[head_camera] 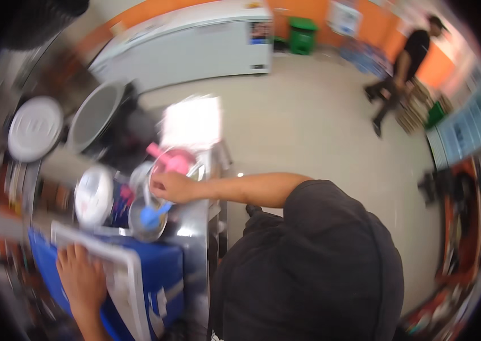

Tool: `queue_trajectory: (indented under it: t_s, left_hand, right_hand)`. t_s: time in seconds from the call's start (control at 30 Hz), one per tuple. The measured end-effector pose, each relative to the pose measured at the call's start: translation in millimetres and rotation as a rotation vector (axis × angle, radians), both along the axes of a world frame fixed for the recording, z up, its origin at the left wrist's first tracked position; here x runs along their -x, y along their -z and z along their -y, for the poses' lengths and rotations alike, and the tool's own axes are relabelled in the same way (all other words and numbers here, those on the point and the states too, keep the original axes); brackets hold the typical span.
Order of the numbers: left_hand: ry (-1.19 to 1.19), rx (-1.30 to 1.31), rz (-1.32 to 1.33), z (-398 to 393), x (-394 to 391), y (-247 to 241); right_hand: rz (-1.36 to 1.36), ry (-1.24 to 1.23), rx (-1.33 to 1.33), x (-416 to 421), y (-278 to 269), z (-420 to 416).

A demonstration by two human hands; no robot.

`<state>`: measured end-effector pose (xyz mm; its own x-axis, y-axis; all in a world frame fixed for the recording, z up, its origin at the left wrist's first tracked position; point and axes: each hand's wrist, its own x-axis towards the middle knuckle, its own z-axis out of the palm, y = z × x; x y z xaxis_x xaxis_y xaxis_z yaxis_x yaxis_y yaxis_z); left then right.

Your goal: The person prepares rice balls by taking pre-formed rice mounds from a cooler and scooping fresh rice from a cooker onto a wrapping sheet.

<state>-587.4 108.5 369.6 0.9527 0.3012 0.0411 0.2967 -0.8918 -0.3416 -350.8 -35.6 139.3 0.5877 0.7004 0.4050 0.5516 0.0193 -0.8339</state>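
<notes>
My left hand (81, 275) grips the white-rimmed lid (131, 260) of a blue cooler box (165, 255), which stands tilted up at the lower left. Its fingers curl over the lid's edge. My right hand (174, 186) reaches over the steel counter (191, 221), its fingers bent close to the rims of several round tubs. Blur hides whether it holds anything. Beyond it, a pink scoop (176, 163) lies in one tub. A blue scoop (151, 216) rests in a clear container (136, 230) nearer the cooler. A white-lidded tub (94, 196) stands beside that container.
Behind the tubs are a large pot (97, 117) and a round white lid (35, 128). A bright white box-like thing (191, 121) sits at the counter's far end. A chest freezer (189, 51) lines the wall. Across the tiled floor (308, 123), another person (406, 64) walks near stacked cardboard (413, 106).
</notes>
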Motion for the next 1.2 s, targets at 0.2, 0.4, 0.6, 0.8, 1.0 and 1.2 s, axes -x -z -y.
queue_trajectory:
  t_s: [0.2, 0.4, 0.6, 0.8, 1.0, 1.2]
  left_hand:
    - [0.269, -0.191, 0.036, 5.9, -63.7, 17.8]
    - [0.111, 0.571, 0.17, 111.7, -164.1, -25.1]
    - [-0.04, 1.373, 0.237, 143.6, -263.4, 101.4]
    - [-0.246, 1.638, 0.232, 252.5, -311.8, 247.1]
    - [-0.399, 1.868, 0.346, 215.3, -349.5, 305.0]
    - [-0.385, 1.511, 0.771, 138.1, -425.3, 237.1]
  right_hand:
    - [-0.244, 0.564, 0.741, -97.6, 267.1, 259.8]
    - [-0.731, 0.968, 1.112, -20.0, 378.2, 525.9]
    - [-0.878, 1.135, 1.131, -60.8, 395.0, 606.5]
    - [-0.438, 1.054, 0.68, -268.4, 332.1, 505.9]
    - [-0.356, 0.715, 0.013, -456.4, 164.5, 279.1]
    - [-0.237, 0.283, -0.18, -500.4, 12.4, 97.3]
